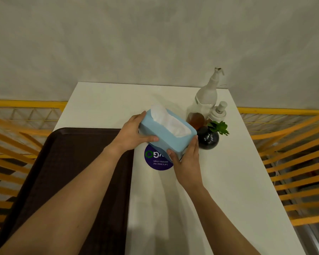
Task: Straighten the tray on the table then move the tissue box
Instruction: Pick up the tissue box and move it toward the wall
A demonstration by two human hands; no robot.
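Note:
A light blue tissue box [162,134] with white tissue sticking out of its top is held tilted above the white table [219,181]. My left hand [133,133] grips its far left end and my right hand [186,159] grips its near right corner. A dark brown tray [66,162] lies on the left part of the table, its edges running along the table's edges, partly under my left forearm.
A round purple sticker [157,161] lies on the table under the box. Behind the box stand a tall white pump bottle [206,96], a small white bottle [218,112], a brown jar [196,120] and a black vase with green leaves [210,138]. Yellow railings flank the table.

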